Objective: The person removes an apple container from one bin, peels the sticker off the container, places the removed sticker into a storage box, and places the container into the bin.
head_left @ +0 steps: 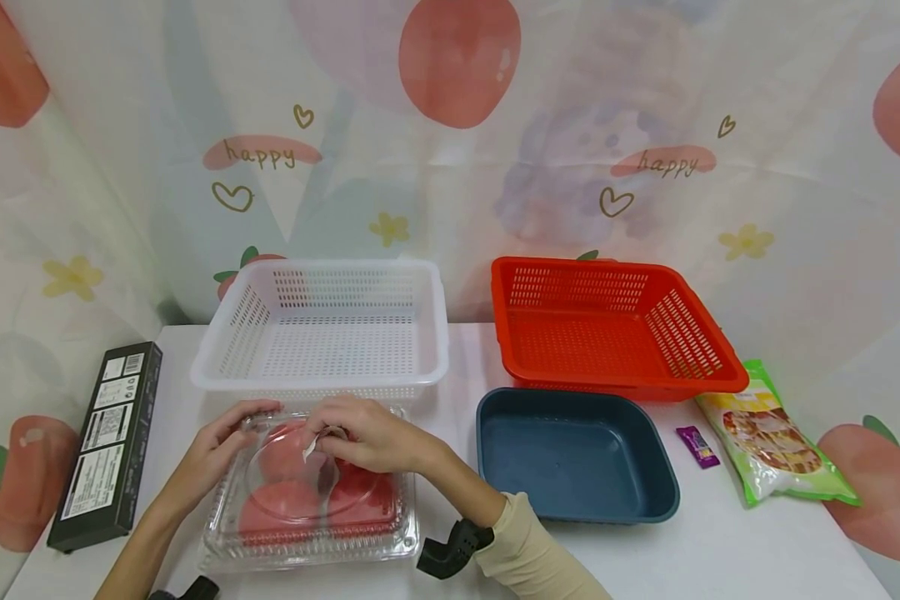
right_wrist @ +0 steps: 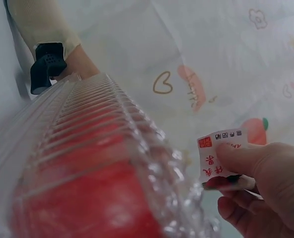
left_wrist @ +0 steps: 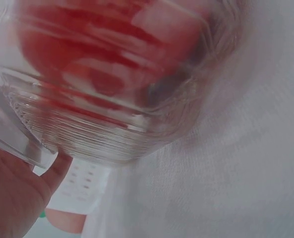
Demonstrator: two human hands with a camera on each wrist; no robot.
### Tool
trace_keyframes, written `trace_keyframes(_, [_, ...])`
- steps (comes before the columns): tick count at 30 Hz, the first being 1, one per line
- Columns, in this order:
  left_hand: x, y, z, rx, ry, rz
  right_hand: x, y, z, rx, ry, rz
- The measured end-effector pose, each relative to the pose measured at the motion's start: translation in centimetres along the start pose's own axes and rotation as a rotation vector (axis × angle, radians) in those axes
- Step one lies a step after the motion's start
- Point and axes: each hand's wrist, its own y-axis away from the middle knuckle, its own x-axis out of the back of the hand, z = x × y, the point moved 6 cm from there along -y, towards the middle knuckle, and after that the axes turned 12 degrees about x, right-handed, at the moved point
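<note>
A clear plastic clamshell box with several large red round fruits inside sits at the front left of the table, lid down. My left hand holds the box's back left edge, thumb along the side; in the left wrist view, that hand is at the rim. Above the lid, my right hand pinches a small white paper label. In the right wrist view, red and black characters show on the label between thumb and fingers. The fruits' exact kind is unclear.
Behind the box stands a white basket. A red basket is at the back right, with a dark blue tub before it. A purple candy packet and a green snack bag lie right. A black box lies left.
</note>
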Motion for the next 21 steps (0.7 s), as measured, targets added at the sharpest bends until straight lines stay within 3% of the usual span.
trace_keyframes(11, [-0.03,0.03,0.12,-0.028,0.012,-0.003,0.18,-0.01,-0.12,0.020,-0.007,-0.019])
trace_keyframes(16, [-0.04,0.06,0.11,-0.013,0.012,-0.005,0.27,0.16,0.22,-0.081,-0.052,-0.031])
trace_keyframes(21, [-0.04,-0.01,0.11,-0.003,0.022,-0.012,0.67,0.54,0.82,-0.204,-0.114,0.033])
